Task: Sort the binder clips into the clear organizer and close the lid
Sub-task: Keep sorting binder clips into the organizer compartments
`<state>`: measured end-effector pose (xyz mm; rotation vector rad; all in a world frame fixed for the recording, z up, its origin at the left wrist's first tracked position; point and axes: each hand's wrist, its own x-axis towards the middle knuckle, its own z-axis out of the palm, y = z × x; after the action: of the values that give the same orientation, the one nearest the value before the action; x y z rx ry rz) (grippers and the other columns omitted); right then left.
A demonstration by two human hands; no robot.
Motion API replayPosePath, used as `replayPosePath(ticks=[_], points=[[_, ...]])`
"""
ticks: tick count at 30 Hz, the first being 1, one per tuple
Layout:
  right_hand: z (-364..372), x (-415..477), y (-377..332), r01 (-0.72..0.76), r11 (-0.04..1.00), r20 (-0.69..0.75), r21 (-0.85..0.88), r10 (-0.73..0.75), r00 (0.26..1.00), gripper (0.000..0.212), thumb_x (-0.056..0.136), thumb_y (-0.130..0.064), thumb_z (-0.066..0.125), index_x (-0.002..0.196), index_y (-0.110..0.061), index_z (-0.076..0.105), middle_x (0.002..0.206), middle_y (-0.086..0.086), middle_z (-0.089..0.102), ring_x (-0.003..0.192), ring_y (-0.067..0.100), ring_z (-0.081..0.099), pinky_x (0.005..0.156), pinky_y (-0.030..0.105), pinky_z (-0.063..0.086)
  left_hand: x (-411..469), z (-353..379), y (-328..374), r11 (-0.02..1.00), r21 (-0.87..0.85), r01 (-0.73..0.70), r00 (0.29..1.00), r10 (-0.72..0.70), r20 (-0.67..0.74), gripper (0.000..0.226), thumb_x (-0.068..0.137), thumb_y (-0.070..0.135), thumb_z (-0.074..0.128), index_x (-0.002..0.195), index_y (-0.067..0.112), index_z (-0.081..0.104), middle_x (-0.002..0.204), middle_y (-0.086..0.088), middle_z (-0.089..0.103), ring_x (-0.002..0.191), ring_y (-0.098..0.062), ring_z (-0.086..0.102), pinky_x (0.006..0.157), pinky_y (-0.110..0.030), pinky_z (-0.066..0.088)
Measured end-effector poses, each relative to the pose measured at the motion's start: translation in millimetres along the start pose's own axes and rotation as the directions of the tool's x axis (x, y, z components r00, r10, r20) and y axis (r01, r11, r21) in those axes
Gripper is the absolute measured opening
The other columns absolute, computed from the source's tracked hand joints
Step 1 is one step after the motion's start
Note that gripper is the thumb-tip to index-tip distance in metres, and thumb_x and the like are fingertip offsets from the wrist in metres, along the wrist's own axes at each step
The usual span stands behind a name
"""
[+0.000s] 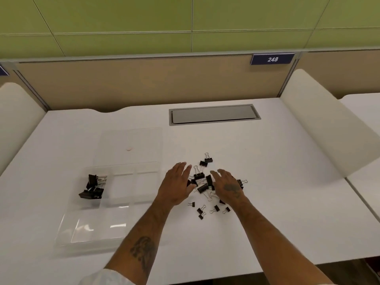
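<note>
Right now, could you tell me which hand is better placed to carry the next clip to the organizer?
Left: the left hand lies between the loose clips and the organizer.

White desk (267, 171) bears clear organizer (107, 204) and loose binder clips (202, 188).

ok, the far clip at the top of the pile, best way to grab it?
Pinch the far clip across its black body from above with the right hand. Its wire handles point away and it lies apart from the pile, so nothing crowds it.
</note>
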<state>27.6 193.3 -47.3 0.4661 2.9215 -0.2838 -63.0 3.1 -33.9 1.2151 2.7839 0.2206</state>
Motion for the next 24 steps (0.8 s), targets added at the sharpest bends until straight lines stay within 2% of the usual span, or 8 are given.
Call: replayPosePath(ticks=[3, 7, 13, 19, 22, 24], points=[[3, 6, 5, 0.056, 0.998, 0.01, 0.023, -0.056, 0.998, 0.051, 0.098, -0.017, 0.043, 0.147, -0.021, 0.032, 0.148, 0.009, 0.037, 0.132, 0.027, 0.037, 0.101, 0.039, 0.042, 7, 5, 15, 1.0, -0.017, -0.018, 0.999, 0.018, 0.028, 0.058, 0.093, 0.048, 0.049, 0.139, 0.013, 0.043, 0.142, -0.007, 0.041, 0.133, -0.023, 0.033, 0.103, -0.036, 0.037], [8, 14, 5, 0.111, 0.994, 0.021, -0.008, -0.111, 0.994, 0.054, 0.095, -0.011, 0.044, 0.147, -0.022, 0.033, 0.146, 0.009, 0.038, 0.128, 0.027, 0.041, 0.095, 0.037, 0.047, 15, 13, 27, 0.999, -0.042, -0.01, 0.995, 0.014, 0.101, 0.049, 0.09, 0.049, 0.053, 0.125, 0.015, 0.053, 0.124, -0.004, 0.05, 0.118, -0.022, 0.043, 0.09, -0.036, 0.044], [15, 21, 6, 0.172, 0.984, 0.034, -0.05, -0.17, 0.985, 0.049, 0.095, -0.007, 0.042, 0.142, -0.018, 0.04, 0.139, 0.01, 0.044, 0.118, 0.028, 0.048, 0.09, 0.037, 0.048, 21, 27, 39, 0.999, -0.045, 0.019, 0.988, -0.012, 0.153, 0.047, 0.088, 0.048, 0.058, 0.123, 0.017, 0.055, 0.127, -0.003, 0.053, 0.119, -0.021, 0.045, 0.094, -0.036, 0.042], [17, 29, 10, 0.201, 0.979, 0.019, -0.036, -0.201, 0.979, 0.044, 0.094, -0.006, 0.049, 0.137, -0.013, 0.046, 0.152, 0.003, 0.036, 0.116, 0.028, 0.052, 0.091, 0.039, 0.05, 26, 32, 48, 0.998, -0.013, 0.054, 0.991, -0.052, 0.121, 0.047, 0.086, 0.051, 0.06, 0.118, 0.017, 0.059, 0.127, -0.002, 0.054, 0.119, -0.021, 0.046, 0.093, -0.036, 0.041], [16, 30, 11, 0.191, 0.981, -0.018, -0.033, -0.191, 0.981, 0.035, 0.092, -0.005, 0.048, 0.125, -0.013, 0.053, 0.129, 0.006, 0.055, 0.104, 0.026, 0.056, 0.079, 0.034, 0.05, 30, 34, 51, 0.997, -0.01, 0.072, 0.991, -0.07, 0.115, 0.049, 0.086, 0.052, 0.06, 0.12, 0.016, 0.059, 0.127, -0.003, 0.053, 0.119, -0.022, 0.046, 0.094, -0.036, 0.04], [14, 32, 12, 0.16, 0.987, -0.043, 0.001, -0.16, 0.986, 0.036, 0.09, -0.004, 0.05, 0.124, -0.014, 0.053, 0.12, 0.007, 0.054, 0.101, 0.025, 0.057, 0.075, 0.033, 0.051, 32, 34, 54, 0.997, -0.017, 0.076, 0.991, -0.074, 0.113, 0.048, 0.086, 0.05, 0.061, 0.12, 0.016, 0.058, 0.125, -0.003, 0.055, 0.117, -0.021, 0.047, 0.093, -0.035, 0.04]])
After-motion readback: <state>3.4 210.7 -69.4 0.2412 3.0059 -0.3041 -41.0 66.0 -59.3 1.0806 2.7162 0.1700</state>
